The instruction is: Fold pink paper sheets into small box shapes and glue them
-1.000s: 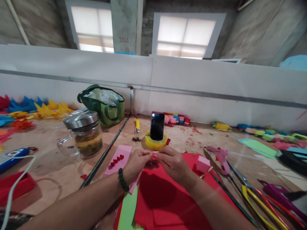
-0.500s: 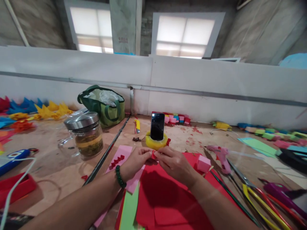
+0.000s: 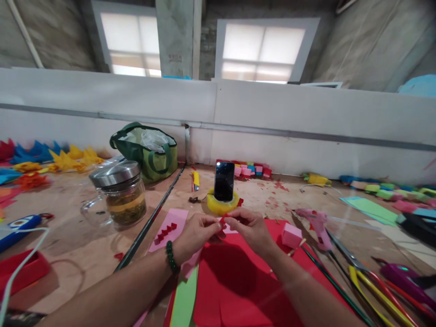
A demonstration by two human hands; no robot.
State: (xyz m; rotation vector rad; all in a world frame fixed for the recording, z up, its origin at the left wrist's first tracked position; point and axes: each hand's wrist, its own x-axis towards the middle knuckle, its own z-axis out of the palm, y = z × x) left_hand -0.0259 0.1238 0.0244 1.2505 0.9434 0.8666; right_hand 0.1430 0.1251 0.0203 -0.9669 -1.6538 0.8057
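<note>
Between my fingertips is a small red paper piece [image 3: 223, 221], pinched from both sides above red paper sheets [image 3: 238, 281]. My left hand [image 3: 197, 231], with a green bead bracelet [image 3: 170, 257] at the wrist, is closed on its left side. Thumb and fingers of my right hand [image 3: 250, 229] press together on its right side. Several small folded red pieces [image 3: 166, 232] lie in a row on a pink sheet [image 3: 177, 218] to the left. A pink paper cube [image 3: 291, 235] rests on the red sheets at the right.
A phone [image 3: 224, 181] stands in a yellow tape roll [image 3: 222, 205] just beyond my hands. At left are a glass jar [image 3: 125, 200] and green bag [image 3: 160, 159]. A pink glue gun [image 3: 316, 225] and yellow-handled scissors [image 3: 371, 290] lie at right.
Both hands have shifted slightly right, and the red piece has turned between the fingertips. More of the pink paper behind it shows.
</note>
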